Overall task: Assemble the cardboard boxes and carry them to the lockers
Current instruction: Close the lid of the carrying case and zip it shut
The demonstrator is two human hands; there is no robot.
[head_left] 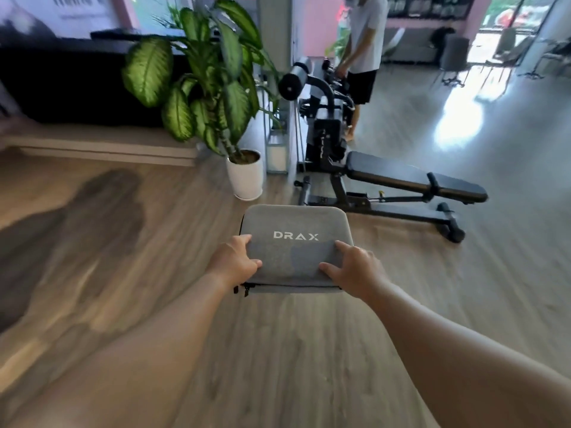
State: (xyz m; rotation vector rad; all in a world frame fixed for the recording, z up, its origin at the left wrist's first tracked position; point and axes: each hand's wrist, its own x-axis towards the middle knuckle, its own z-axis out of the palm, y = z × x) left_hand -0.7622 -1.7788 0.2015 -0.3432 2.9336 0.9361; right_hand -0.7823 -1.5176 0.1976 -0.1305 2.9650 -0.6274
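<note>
Both hands carry a flat grey zipped case (295, 242) out in front, above the wooden floor (278, 350): the left hand (236, 261) and right hand (355, 268) each grip a near corner, thumbs on top, which keeps it level. No cardboard box or locker is in view; a weight bench (411, 180) and potted plant (213, 88) lie ahead.

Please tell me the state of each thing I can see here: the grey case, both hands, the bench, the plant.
Grey DRAX case: zipped shut, held flat in the air.
Left hand: grip on the case's near left edge.
Right hand: grip on the case's near right edge.
Weight bench: pad inclined, nobody on it.
Potted plant: upright on the floor.
</note>
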